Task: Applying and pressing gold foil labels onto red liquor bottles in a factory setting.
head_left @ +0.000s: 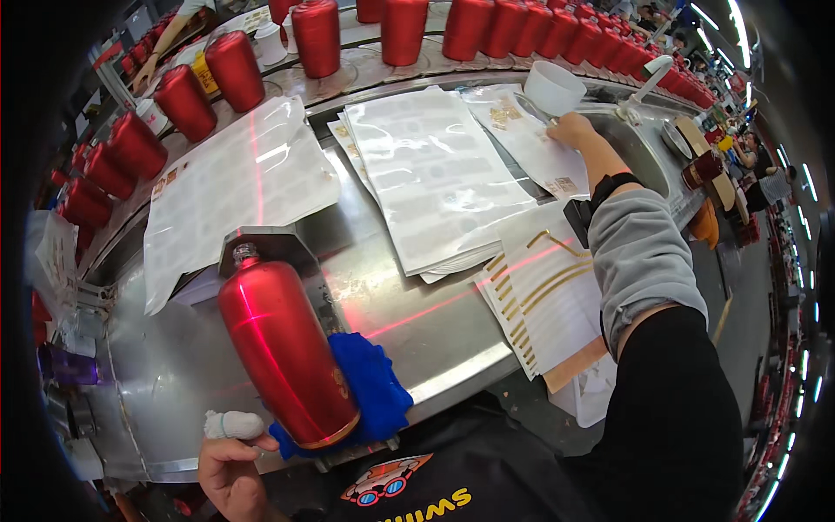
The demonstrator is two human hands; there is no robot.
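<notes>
A glossy red bottle [287, 348] with a bare threaded neck lies tilted on a metal stand [277, 245], its base toward me on a blue cloth [374, 387]. My left hand [233, 477] is beside the base, fingers apart, one of them wrapped in white [233, 424]; a fingertip is close to the bottle, and I cannot tell whether it touches. My right hand [576, 132] reaches far to the right, its fingers closed at a clear-covered sheet with gold decals [513, 117], just below a white bowl [555, 87]. What those fingertips hold, if anything, is too small to make out.
Stacked glossy decal sheets [435, 174] cover the middle of the steel table, with another large sheet [243, 183] at left. A gold-striped sheet [544, 300] overhangs the near right edge. Red bottles [317, 39] line the curved conveyor behind. A sink [631, 143] with tap is at right.
</notes>
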